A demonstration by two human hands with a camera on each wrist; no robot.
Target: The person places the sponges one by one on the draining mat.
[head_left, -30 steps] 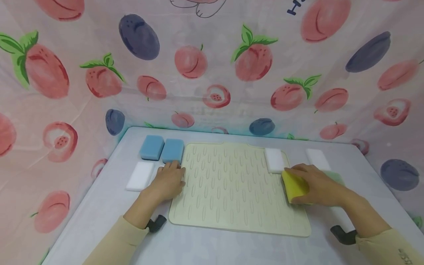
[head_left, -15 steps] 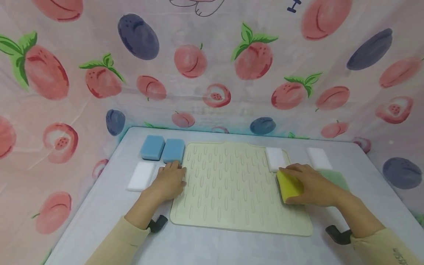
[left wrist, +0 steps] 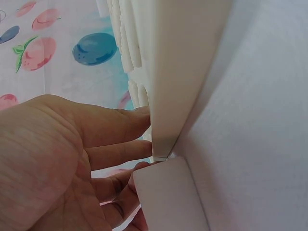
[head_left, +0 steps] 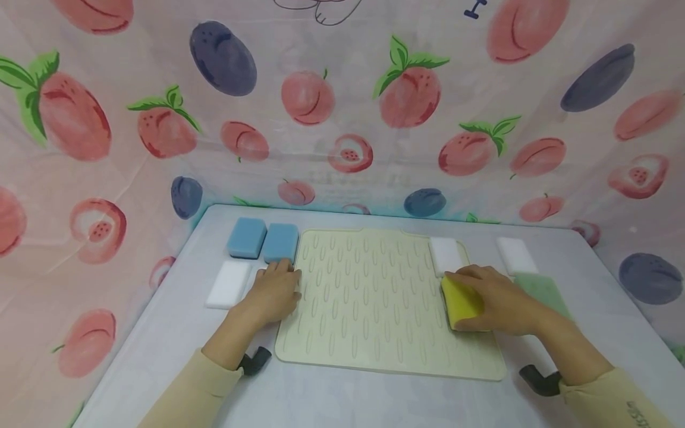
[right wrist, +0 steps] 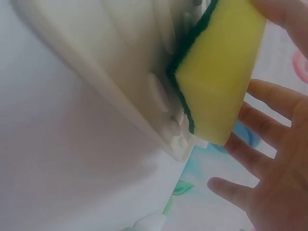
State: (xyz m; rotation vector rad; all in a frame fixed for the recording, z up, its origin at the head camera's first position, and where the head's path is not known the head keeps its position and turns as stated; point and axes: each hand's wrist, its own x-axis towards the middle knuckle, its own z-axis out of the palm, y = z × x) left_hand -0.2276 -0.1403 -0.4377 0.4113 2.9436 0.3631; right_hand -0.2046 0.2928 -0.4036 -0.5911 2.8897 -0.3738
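Note:
A cream mat [head_left: 369, 297] with raised oval ridges lies on the table. My left hand [head_left: 275, 292] rests at its left edge; in the left wrist view the thumb and a finger of that hand [left wrist: 53, 159] touch the mat's side [left wrist: 180, 72], beside a white block [left wrist: 166, 197]. Over the mat's right part, my right hand [head_left: 503, 300] grips a yellow sponge [head_left: 462, 303] between thumb and fingers. The right wrist view has the sponge [right wrist: 221, 72] tilted, its dark green scouring side facing the mat [right wrist: 120, 86], with the hand [right wrist: 284, 159] behind it. Whether its whole underside touches is hidden.
Two blue sponges [head_left: 247, 238] [head_left: 280, 242] stand beyond my left hand, with a white pad [head_left: 228, 285] nearer. One white pad [head_left: 445, 256] lies on the mat's upper right; another [head_left: 516, 256] and a green pad [head_left: 543, 291] lie right of it. Fruit-patterned cloth [head_left: 342, 107] hangs behind.
My right hand has moved left over the mat with the yellow sponge, uncovering more of the green pad. My left hand has stayed at the mat's left edge.

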